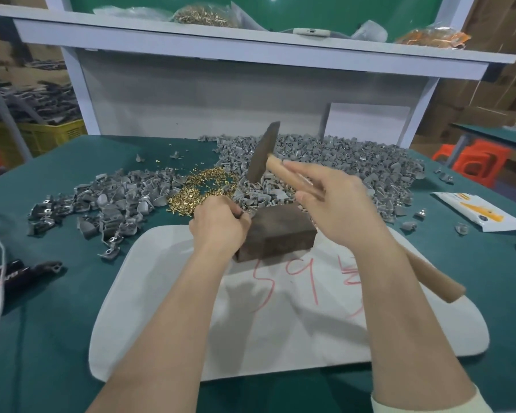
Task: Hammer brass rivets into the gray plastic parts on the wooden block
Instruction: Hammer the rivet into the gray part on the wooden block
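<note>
Your right hand [337, 204] is closed around the wooden handle of one hammer [264, 156], gripping it just below the head; the head is raised above the far edge of the block [277, 231], tilted, and blurred. The handle's butt end shows past your right forearm. Your left hand [218, 222] sits at the block's left top corner, fingers curled together and pinched on something small and dark; what it holds cannot be made out. One dark wooden block stands on one white mat [167, 293], which bears red handwritten marks. No part or rivet can be made out on the block's exposed top. Gray parts lie in two heaps on the green table [57, 338]: a large heap [355, 162] behind and to the right of the block, and a smaller heap [108, 201] to the left. Between them, just behind your left hand, lies one pile of brass rivets [200, 186], too many to count, with a few strays farther back. About five loose gray parts lie scattered at the right, near one white-and-orange packet [477, 210]. One dark-handled tool [15, 274] lies at the left edge, crossed by a white cord [0, 281]. The shelf [251, 46] above holds several bags.
</note>
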A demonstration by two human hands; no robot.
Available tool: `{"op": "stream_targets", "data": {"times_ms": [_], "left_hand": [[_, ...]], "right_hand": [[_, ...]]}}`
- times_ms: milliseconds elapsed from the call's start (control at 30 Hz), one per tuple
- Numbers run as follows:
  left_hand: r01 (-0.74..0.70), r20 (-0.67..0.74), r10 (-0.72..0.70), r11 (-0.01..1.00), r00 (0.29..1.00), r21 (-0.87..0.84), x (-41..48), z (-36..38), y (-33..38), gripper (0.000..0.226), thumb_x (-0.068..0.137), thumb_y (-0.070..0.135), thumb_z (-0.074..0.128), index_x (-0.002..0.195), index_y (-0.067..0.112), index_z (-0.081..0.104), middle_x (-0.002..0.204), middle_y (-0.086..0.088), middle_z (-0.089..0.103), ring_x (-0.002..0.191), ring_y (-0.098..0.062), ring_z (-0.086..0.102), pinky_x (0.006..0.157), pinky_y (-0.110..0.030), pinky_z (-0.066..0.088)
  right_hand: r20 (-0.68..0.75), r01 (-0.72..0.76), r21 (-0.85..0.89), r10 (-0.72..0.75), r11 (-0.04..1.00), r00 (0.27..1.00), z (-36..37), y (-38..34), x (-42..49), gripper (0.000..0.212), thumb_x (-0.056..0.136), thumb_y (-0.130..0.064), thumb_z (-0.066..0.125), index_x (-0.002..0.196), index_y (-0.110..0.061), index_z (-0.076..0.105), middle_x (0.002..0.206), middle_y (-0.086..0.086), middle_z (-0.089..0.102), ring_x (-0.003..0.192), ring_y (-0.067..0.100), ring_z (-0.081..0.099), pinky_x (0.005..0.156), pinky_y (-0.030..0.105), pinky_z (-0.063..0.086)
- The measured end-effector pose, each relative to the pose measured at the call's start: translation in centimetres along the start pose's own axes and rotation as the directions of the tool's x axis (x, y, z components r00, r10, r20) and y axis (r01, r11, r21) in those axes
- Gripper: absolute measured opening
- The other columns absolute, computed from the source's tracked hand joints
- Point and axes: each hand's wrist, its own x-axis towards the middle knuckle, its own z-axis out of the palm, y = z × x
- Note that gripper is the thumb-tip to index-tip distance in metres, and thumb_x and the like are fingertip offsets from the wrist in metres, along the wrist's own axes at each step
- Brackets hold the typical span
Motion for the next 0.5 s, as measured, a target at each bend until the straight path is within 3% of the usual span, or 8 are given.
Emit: {"op": "stream_targets", "data": {"times_ms": [133, 200, 300, 367, 500], "left_hand": [[0.003, 0.017, -0.003, 1.0, 1.0, -0.003, -0.03, 0.06, -0.19, 0.009, 0.084, 0.024, 0.068, 0.076, 0.021, 0.064, 0.11, -0.002, 0.066, 0.111, -0.029, 0.055, 0.096, -0.041, 0.045], [-0.009, 0.022, 0.009, 1.0, 1.0, -0.001, -0.05, 0.02, -0.14, 0.008, 0.084, 0.023, 0.067, 0.077, 0.021, 0.065, 0.11, -0.002, 0.066, 0.111, -0.029, 0.055, 0.095, -0.04, 0.045], [-0.023, 0.011, 0.023, 1.0, 1.0, 0.011, -0.06, 0.03, 0.01, 0.014, 0.084, 0.021, 0.065, 0.071, 0.018, 0.067, 0.106, -0.006, 0.068, 0.108, -0.033, 0.056, 0.093, -0.041, 0.047], [-0.005, 0.0, 0.005, 1.0, 1.0, 0.011, -0.16, 0.03, 0.05, 0.017, 0.085, 0.021, 0.065, 0.068, 0.017, 0.065, 0.103, -0.007, 0.069, 0.107, -0.034, 0.056, 0.093, -0.04, 0.047], [-0.011, 0.015, 0.011, 1.0, 1.0, 0.01, -0.27, -0.15, -0.08, 0.017, 0.084, 0.022, 0.066, 0.068, 0.022, 0.061, 0.107, 0.0, 0.067, 0.111, -0.03, 0.055, 0.094, -0.04, 0.045]], "right_hand": [[0.211, -0.025, -0.109, 0.047, 0.994, 0.976, 0.53, 0.02, -0.16, 0.049, 0.091, -0.022, 0.055, 0.128, -0.053, 0.048, 0.109, -0.011, 0.064, 0.092, 0.018, 0.06, 0.081, 0.031, 0.05], [0.159, -0.024, -0.133, 0.046, 0.991, 0.986, 0.49, 0.06, -0.26, 0.048, 0.091, -0.023, 0.055, 0.128, -0.053, 0.048, 0.114, -0.013, 0.065, 0.095, 0.018, 0.06, 0.081, 0.029, 0.049], [-0.042, -0.031, -0.067, 0.028, 0.997, 0.999, 0.02, -0.42, -0.35, 0.049, 0.091, -0.024, 0.055, 0.128, -0.054, 0.047, 0.117, -0.015, 0.065, 0.102, 0.017, 0.061, 0.083, 0.026, 0.047], [-0.083, -0.022, -0.035, 0.02, 0.999, 0.996, -0.23, -0.55, -0.25, 0.051, 0.091, -0.024, 0.055, 0.128, -0.056, 0.044, 0.122, -0.015, 0.063, 0.107, 0.017, 0.06, 0.093, 0.034, 0.049], [0.197, -0.035, -0.128, 0.06, 0.991, 0.979, 0.21, -0.63, -0.55, 0.048, 0.091, -0.022, 0.055, 0.128, -0.052, 0.048, 0.126, -0.013, 0.06, 0.11, 0.018, 0.058, 0.092, 0.036, 0.049]]}}
